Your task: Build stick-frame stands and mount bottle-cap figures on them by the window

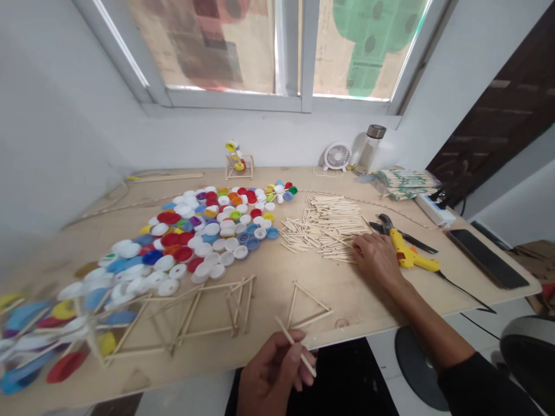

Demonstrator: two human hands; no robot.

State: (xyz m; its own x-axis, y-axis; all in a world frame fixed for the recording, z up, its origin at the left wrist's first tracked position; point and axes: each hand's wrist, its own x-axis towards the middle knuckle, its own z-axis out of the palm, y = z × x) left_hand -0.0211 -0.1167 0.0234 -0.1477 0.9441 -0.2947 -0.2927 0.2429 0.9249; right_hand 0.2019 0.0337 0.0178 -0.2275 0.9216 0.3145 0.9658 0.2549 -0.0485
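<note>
My left hand [273, 370] is at the table's front edge, fingers pinched round a short wooden stick [295, 345]. My right hand [376, 257] lies palm down on the near edge of a pile of cut wooden sticks [323, 225], its fingertips touching the sticks; whether they pinch one is hidden. A stick triangle [309, 306] lies flat between my hands. To its left lie several glued stick frames [203, 312].
A spread of coloured bottle caps [203, 231] covers the left of the wooden table [269, 271]. A yellow glue gun [410, 254] and pliers [401, 228] lie right of my right hand. Phone [488, 257], small fan [337, 156], bottle [368, 150], stick packs [405, 182] and a small cap model [237, 159] stand farther back.
</note>
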